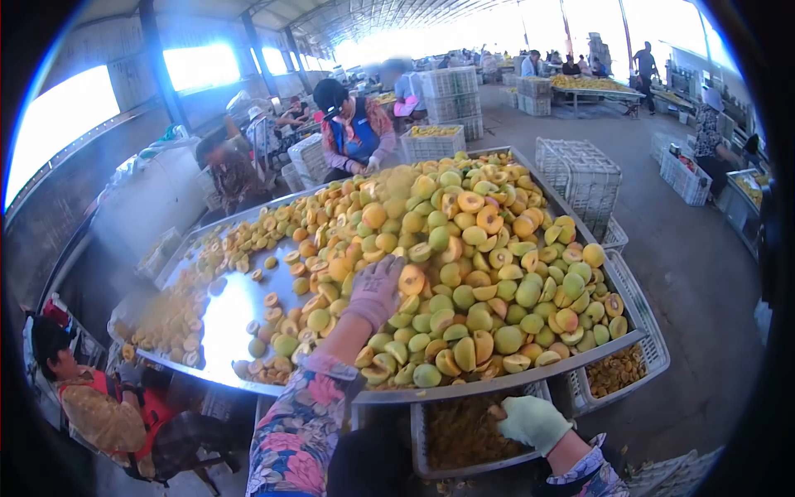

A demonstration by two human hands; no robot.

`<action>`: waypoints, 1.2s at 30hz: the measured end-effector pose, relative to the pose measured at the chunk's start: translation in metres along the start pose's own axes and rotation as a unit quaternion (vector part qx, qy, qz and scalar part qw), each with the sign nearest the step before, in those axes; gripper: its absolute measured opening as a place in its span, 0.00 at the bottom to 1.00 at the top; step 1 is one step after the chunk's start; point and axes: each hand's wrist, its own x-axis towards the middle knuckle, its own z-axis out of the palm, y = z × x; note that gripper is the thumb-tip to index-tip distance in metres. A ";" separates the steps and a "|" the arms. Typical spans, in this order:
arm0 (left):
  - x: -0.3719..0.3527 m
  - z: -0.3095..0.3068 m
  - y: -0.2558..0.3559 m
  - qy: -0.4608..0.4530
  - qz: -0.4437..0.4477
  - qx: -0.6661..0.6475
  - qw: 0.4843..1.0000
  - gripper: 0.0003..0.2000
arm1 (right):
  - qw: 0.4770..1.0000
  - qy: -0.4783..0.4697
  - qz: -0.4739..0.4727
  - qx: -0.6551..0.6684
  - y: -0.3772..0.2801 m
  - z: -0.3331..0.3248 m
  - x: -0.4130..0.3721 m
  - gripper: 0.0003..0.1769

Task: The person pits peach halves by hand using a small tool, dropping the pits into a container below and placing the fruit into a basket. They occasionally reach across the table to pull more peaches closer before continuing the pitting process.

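My left hand [377, 290], in a pinkish glove, reaches out over a big heap of peaches [505, 290], many of them cut in halves. Its fingers are stretched out on the fruit, right beside a peach half [411, 279] with its cut face up. A metal-rimmed table [497, 386] bears the heap. My right hand [537, 424], in a pale green glove, is held low in front of the table rim, over a crate [420, 443] of brownish pieces. Its fingers are curled together, with a small brownish thing at the tips that I cannot make out.
A second crate [654, 331] with brown pieces stands at the table's right corner. Stacked crates [580, 178] stand behind it. One person [108, 406] sits at the left; another person [356, 132] works at the far edge. More crates and workers fill the hall.
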 end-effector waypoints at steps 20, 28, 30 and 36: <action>-0.022 0.004 0.027 -0.050 -0.025 -0.119 0.991 0.20 | 0.934 0.139 -0.067 0.323 -0.005 -0.011 0.000 0.15; -0.091 -0.013 0.101 -0.294 -0.199 -0.713 0.605 0.25 | 0.693 0.050 0.018 0.719 -0.033 -0.001 0.034 0.18; -0.099 -0.017 0.104 -0.283 -0.195 -0.807 0.480 0.28 | 0.656 0.036 0.019 0.754 -0.033 0.000 0.036 0.19; -0.125 0.020 0.123 -0.183 -0.180 -0.896 0.362 0.28 | 0.628 0.011 -0.025 0.778 -0.037 -0.001 0.030 0.15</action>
